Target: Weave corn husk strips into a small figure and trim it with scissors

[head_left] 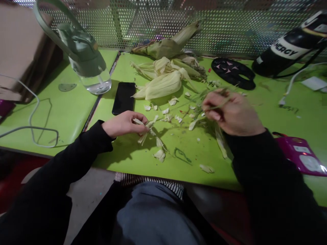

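Note:
My left hand (pixel 126 124) pinches a small bundle of pale corn husk strips (pixel 145 136) just above the green table, with a strand of petal-like pieces hanging from it. Thin green stems (pixel 220 104) are gripped in the closed fingers of my right hand (pixel 235 112), slightly blurred. Below that hand, a long husk strip (pixel 221 141) dangles or lies; I cannot tell which. Between the hands are scattered petal-like scraps (pixel 178 118). Beyond them lies a heap of pale corn husks (pixel 163 85), with a greener husk (pixel 166 47) behind it.
A black phone (pixel 124 98) lies near my left hand, beside a green-topped water bottle (pixel 89 68). At the back right are a black palette-shaped tray (pixel 232 73) and a black bottle (pixel 288 47). A purple device (pixel 301 153) sits right of my forearm. Perforated metal (pixel 122 23) borders the table.

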Demonstrator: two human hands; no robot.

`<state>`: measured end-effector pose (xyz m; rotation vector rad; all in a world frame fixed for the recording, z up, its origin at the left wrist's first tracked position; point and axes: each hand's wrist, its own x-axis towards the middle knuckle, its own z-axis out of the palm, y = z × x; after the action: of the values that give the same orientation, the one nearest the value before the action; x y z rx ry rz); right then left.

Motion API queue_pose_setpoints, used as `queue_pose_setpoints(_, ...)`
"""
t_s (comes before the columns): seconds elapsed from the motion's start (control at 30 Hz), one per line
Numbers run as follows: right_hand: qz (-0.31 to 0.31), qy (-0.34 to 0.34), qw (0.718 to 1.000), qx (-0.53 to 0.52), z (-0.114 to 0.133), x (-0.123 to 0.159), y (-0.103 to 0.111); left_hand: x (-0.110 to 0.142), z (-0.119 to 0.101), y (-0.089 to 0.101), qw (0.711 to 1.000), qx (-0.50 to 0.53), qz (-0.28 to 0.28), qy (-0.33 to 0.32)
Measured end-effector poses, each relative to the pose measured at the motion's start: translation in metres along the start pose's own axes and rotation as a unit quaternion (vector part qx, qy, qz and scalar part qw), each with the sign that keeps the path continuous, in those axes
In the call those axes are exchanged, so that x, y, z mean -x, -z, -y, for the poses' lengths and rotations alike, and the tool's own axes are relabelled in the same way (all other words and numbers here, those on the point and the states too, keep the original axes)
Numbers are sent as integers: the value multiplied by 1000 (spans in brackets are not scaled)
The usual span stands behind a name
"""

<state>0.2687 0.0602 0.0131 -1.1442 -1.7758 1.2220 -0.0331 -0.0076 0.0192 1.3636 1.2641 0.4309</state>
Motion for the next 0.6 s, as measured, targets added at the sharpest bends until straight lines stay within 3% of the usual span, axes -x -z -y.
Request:
queue_pose_setpoints(0.07,-73,47,996,26,-8,-7,17,-2,3,-1,999,14,28,20)
queue_pose_setpoints(0.13,-141,113,970,164,-8,-7,20,-4,4,-4,997,56,47,31)
queue_pose_setpoints(0.23,-205,126,916,320,8,5,-3,-6,1,-12,991,124,54,16)
queue_pose_setpoints(0.27,-142,109,915,363,15,10,-16,-6,-2,-15,989,138,54,5)
queue_pose_setpoints(0.3,-58,110,934,336,20,15,-29,-6,-4,-17,988,146,57,-7)
queue_pose_setpoints(0.37,127,123,959,221,26,22,-49,-5,-9,-21,987,145,69,-27)
queue_pose_setpoints(0.43,239,110,952,154,25,24,-58,-5,-11,-24,987,129,89,-38)
queue_pose_setpoints(0.5,257,99,952,137,22,22,-57,-5,-10,-26,987,110,109,-44)
queue_pose_setpoints(0.6,202,87,966,134,21,19,-48,-5,-5,-25,984,93,137,-59)
